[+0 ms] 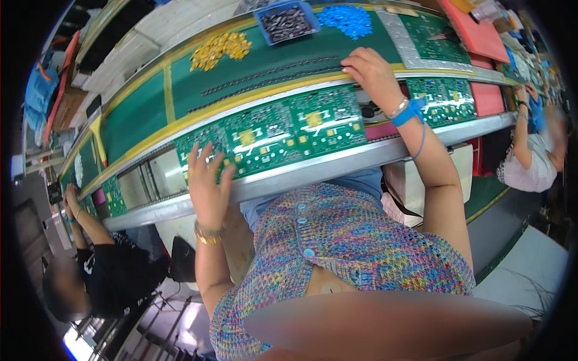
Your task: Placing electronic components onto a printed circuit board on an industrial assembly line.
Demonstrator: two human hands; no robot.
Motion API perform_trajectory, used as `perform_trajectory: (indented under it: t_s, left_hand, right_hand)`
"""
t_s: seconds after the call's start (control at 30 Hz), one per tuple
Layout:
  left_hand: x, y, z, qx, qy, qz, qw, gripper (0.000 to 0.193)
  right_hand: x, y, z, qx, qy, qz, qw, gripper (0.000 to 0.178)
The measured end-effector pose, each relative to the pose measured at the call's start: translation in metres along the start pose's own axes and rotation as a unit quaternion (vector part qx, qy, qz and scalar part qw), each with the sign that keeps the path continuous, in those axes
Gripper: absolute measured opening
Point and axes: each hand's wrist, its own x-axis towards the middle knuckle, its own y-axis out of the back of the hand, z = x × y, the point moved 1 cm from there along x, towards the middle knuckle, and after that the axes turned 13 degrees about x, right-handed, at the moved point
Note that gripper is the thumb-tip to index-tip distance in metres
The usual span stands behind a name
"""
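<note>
A long panel of green circuit boards (274, 141) with small yellow parts lies on the metal rail in front of me. My left hand (208, 180) is over the panel's left end, fingers spread and holding nothing. Beyond the rail, two rows of small black components (271, 74) lie on a green mat. At the right end of these rows is my right hand (372, 71), thumb and fingers drawn together. Whatever may be between those fingertips is too small to make out. A blue strap (409, 112) with a cord circles my right wrist.
A yellow pile of small parts (221, 50), a blue bin of dark parts (286, 25) and a blue pile of parts (346, 21) sit along the back. Another board panel (442, 98) lies right on the rail. Co-workers stand at far left and far right.
</note>
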Motion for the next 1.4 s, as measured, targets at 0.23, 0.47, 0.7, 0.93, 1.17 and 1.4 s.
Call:
perform_trajectory:
  t_s: [0.23, 0.47, 0.7, 0.93, 1.17, 1.4]
  left_hand:
    - [0.079, -0.022, -0.066, -0.060, 0.085, 0.125, 0.987, 0.014]
    - [0.090, -0.029, -0.087, 0.004, 0.048, 0.101, 0.994, 0.015]
    - [0.095, -0.030, -0.085, 0.035, 0.049, 0.092, 0.994, 0.012]
    - [0.096, -0.030, -0.085, 0.027, 0.054, 0.085, 0.995, 0.012]
    - [0.094, -0.029, -0.084, 0.035, 0.068, 0.084, 0.993, 0.012]
    - [0.089, -0.023, -0.079, -0.012, 0.058, 0.137, 0.989, 0.012]
  right_hand:
    - [0.003, 0.001, 0.004, -0.031, 0.022, 0.021, 0.999, 0.014]
    - [0.001, 0.010, -0.025, -0.004, 0.028, 0.034, 0.999, 0.012]
    - [-0.029, -0.004, -0.042, 0.029, 0.025, -0.016, 0.999, 0.016]
    - [-0.028, -0.013, -0.036, 0.025, 0.025, -0.053, 0.998, 0.014]
    - [-0.027, -0.013, -0.041, 0.013, 0.028, -0.052, 0.998, 0.014]
    - [-0.029, -0.013, -0.036, 0.006, 0.063, -0.081, 0.995, 0.019]
